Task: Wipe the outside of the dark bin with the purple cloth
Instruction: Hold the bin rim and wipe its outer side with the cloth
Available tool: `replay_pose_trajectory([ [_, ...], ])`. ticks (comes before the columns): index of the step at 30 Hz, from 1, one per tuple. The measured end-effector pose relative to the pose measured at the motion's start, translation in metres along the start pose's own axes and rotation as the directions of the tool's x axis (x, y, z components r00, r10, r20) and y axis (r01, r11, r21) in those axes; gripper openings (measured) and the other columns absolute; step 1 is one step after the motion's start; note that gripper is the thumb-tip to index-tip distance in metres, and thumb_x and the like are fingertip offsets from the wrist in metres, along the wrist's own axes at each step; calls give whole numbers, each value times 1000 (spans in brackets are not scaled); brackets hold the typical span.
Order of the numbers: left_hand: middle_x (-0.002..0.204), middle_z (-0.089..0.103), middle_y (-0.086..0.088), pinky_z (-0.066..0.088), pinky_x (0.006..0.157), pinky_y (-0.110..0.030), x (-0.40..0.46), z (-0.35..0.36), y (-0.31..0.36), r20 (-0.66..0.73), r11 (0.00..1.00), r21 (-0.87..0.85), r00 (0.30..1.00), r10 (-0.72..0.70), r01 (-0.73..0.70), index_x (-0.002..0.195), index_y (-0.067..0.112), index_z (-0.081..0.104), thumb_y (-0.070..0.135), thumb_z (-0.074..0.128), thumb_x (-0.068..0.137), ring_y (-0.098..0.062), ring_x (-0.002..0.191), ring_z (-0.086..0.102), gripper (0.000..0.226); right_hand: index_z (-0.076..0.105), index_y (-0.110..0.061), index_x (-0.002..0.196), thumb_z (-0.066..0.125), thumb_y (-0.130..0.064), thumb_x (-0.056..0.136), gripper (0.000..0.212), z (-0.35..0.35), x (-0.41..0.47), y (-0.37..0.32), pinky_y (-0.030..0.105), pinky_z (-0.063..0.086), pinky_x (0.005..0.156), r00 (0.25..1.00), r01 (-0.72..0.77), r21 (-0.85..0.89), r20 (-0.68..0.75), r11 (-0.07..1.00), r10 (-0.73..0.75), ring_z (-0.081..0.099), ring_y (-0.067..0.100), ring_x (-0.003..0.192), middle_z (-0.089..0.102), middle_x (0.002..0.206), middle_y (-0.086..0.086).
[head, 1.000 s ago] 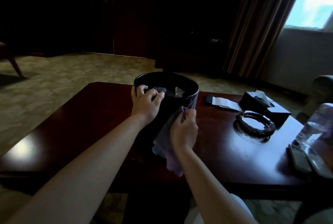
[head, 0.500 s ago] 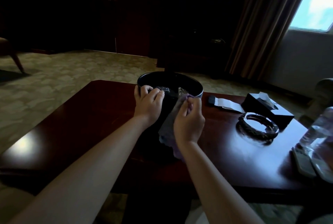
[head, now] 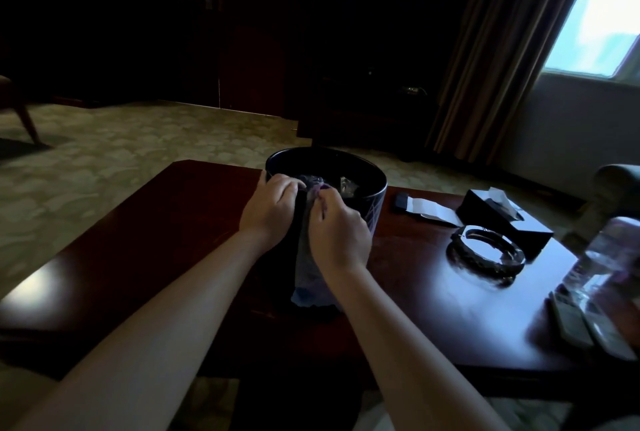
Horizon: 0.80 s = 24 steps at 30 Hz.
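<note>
Slid up the bin's near wall over the last second, from partway down the side to the rim, with the cloth carried along: right hand (head: 337,234). Now curled at the lip, fingertips pinching the top of the purple cloth (head: 310,269), the rest of it hanging down the outside toward the tabletop. Clamped over the near-left rim, fingers curled inward: left hand (head: 272,207), most likely to brace the dark bin (head: 367,188) against the push of the wiping. Standing upright toward the far middle of the dark red table (head: 145,233), with crumpled clear wrapping visible inside. Probably the end of an upward stroke, or a re-gather of the cloth before another pass. Open, bare tabletop to the left and front of the bin, so plenty of room to turn it or reach round that side. Tighter on the right: glass ashtray (head: 485,252) near, black tissue box (head: 505,219) behind it, a clear bottle (head: 602,271) blurred at the right edge. Far side of the bin close to the table's back edge, so little margin for pushing away.
</note>
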State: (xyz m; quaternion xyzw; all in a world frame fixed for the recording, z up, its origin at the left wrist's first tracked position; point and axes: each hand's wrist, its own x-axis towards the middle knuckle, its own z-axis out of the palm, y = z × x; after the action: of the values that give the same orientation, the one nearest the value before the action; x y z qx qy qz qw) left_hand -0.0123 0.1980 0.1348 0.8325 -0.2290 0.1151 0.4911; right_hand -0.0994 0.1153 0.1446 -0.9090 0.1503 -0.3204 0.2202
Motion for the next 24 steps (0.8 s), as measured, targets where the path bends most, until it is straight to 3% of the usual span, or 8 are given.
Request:
replay_pose_trajectory([
  [5, 142, 46, 6, 20, 109, -32, 1, -7, -9, 66, 997, -70, 998, -15, 19, 124, 26, 58, 27, 32, 101, -13, 143, 15, 35, 63, -25, 115, 32, -32, 104, 34, -15, 3, 12, 25, 30, 60, 989, -143, -43, -52, 989, 141, 66, 27, 93, 72, 102, 6],
  [8, 140, 49, 7, 20, 110, -31, 2, -10, -12, 70, 993, -120, 998, -3, 11, 126, 25, 58, 28, 32, 101, -9, 140, 22, 36, 62, -21, 118, 31, -30, 104, 36, -8, 3, 1, 26, 30, 62, 994, -105, -97, -33, 990, 102, 66, 30, 98, 71, 105, 10],
  [13, 117, 64, 10, 36, 107, -33, 11, -27, -18, 119, 955, -293, 993, -12, 47, 110, 27, 67, 45, 33, 85, -6, 120, 52, 45, 56, -19, 126, 33, -24, 103, 33, 15, 3, -20, 29, 40, 62, 999, 23, -120, 43, 992, -18, 67, 28, 94, 71, 104, 8],
  [16, 118, 64, 8, 36, 108, -35, 12, -28, -19, 130, 962, -269, 991, -8, 43, 114, 22, 66, 45, 33, 85, -8, 120, 53, 50, 59, -25, 121, 33, -29, 104, 32, 7, 0, -7, 27, 35, 58, 1000, 14, -144, -14, 989, -16, 68, 26, 88, 72, 97, 4],
  [19, 122, 63, 6, 34, 109, -35, 8, -26, -20, 109, 963, -269, 994, 2, 27, 114, 24, 67, 45, 32, 85, -8, 122, 50, 50, 58, -29, 127, 32, -32, 104, 35, -1, -3, 3, 27, 37, 63, 995, -81, -121, -72, 989, 73, 67, 26, 96, 72, 107, 4],
  [24, 132, 58, 3, 31, 106, -30, 8, -24, -21, 99, 987, -161, 995, 22, -6, 121, 25, 63, 46, 28, 85, -11, 131, 40, 54, 51, -21, 131, 31, -24, 104, 34, 17, 2, -21, 29, 42, 68, 998, -49, -143, 29, 988, 54, 66, 27, 100, 70, 109, 8],
])
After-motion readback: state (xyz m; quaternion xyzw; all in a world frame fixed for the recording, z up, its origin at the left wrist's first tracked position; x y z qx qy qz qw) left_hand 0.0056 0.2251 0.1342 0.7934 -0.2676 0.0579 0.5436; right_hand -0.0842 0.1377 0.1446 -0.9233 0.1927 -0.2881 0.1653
